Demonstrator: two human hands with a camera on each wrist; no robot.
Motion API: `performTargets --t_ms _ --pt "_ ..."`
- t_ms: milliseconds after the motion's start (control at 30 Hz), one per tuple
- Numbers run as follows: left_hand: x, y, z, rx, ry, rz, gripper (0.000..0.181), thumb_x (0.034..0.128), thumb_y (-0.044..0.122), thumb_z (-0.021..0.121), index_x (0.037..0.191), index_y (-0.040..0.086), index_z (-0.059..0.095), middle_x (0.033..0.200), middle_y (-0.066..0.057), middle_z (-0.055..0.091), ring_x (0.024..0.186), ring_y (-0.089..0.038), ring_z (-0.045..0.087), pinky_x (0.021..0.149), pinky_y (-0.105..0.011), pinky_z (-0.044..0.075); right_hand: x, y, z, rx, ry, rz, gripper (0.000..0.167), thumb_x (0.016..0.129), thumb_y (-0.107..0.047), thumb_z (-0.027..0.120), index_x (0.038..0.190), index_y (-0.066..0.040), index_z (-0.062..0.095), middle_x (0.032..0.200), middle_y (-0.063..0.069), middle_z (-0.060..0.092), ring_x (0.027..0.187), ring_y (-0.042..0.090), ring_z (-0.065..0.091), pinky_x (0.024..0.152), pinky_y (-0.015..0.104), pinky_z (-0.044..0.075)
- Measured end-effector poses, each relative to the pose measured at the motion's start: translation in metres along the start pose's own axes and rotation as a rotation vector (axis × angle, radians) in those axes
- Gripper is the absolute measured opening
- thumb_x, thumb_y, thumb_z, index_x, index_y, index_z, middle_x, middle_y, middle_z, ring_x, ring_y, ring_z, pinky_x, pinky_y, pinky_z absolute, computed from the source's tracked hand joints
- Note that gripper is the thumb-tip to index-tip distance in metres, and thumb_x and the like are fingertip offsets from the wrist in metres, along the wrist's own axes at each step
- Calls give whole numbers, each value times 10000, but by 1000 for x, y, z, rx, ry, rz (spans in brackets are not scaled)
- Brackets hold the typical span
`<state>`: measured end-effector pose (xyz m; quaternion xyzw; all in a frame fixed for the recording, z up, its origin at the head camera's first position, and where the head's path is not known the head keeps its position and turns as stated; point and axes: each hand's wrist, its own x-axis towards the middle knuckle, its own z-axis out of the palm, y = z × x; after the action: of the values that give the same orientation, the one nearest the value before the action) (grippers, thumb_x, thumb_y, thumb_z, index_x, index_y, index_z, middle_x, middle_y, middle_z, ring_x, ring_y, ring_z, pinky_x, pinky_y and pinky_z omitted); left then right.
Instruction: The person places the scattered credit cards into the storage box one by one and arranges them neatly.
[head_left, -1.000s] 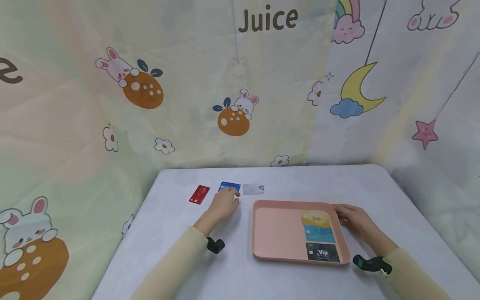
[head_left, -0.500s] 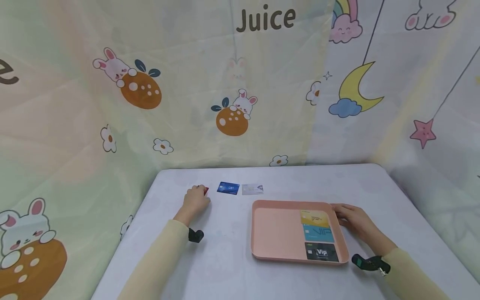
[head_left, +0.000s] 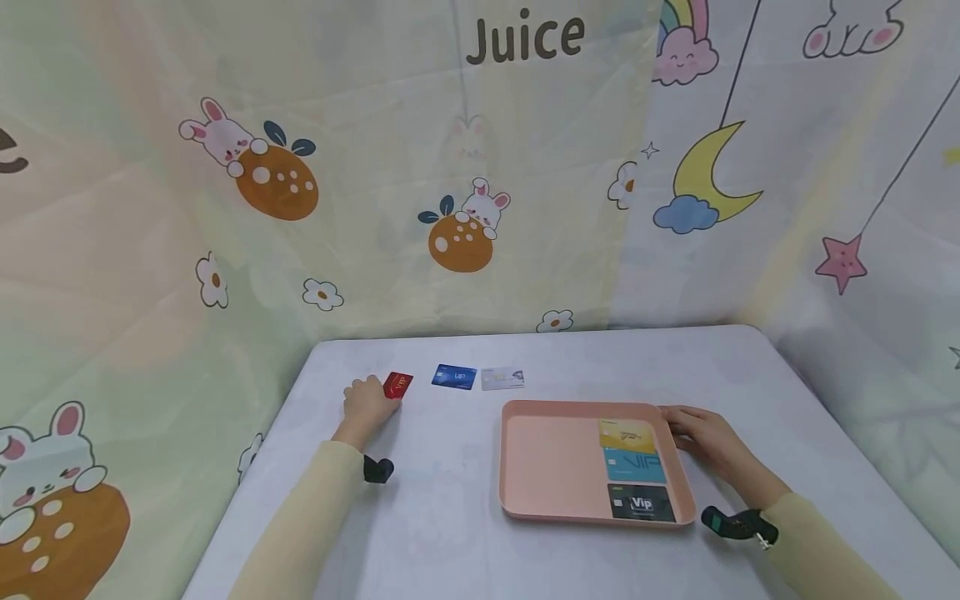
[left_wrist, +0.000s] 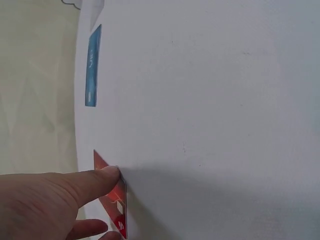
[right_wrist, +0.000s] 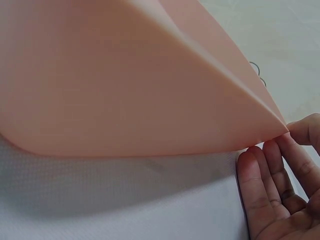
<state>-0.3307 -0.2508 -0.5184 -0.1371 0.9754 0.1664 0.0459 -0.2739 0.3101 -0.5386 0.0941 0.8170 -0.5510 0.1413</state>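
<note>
The pink tray (head_left: 551, 467) holds a yellow card (head_left: 627, 435), a light-blue card (head_left: 634, 466) with darker blue lettering and a black card (head_left: 642, 502) lettered in white. Past the tray's far left corner, the white table (head_left: 442, 508) bears a pale grey card (head_left: 502, 378), a white-lettered blue card (head_left: 453, 377) and a red card (head_left: 397, 384). Behind the tray, the pale yellow backdrop (head_left: 390, 100) shows white rabbits (head_left: 482, 206) and white-spotted orange-brown fruit (head_left: 461, 250).

We see a white tabletop (head_left: 442, 525) beneath and between the left hand (head_left: 367, 407) and the right hand (head_left: 705, 437). Beyond both hands we find a wrinkled fabric backdrop (head_left: 382, 242), pale yellow-green and whitish. Well left of the left hand, a printed rabbit (head_left: 52, 458) clutches a spotted orange-brown fruit (head_left: 82, 550). High up, ahead of the gap between the hands, we read "Juice" (head_left: 525, 40). Past the right hand we spot a yellow crescent moon (head_left: 688, 171) with a blue cloud (head_left: 685, 217).
</note>
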Motion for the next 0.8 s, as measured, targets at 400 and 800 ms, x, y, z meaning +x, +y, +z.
performTargets --t_ms 400,800 --pt "0 -7 -9 -198 15 -21 486 862 156 807 1193 -131 596 1144 -289 629 1073 -404 580 947 -510 516 2 2 1 -16 -3 -1 760 1041 -529 540 1508 63 446 1538 288 462 1356 389 510 898 213 577" --pt "-1 -14 -7 -438 111 -44 310 868 -3 617 1175 -51 614 1119 -278 678 925 -329 643 707 -321 543 -1 1 1 -11 -5 -1 740 1049 -511 531 1512 58 444 1547 290 450 1369 397 497 896 207 576"
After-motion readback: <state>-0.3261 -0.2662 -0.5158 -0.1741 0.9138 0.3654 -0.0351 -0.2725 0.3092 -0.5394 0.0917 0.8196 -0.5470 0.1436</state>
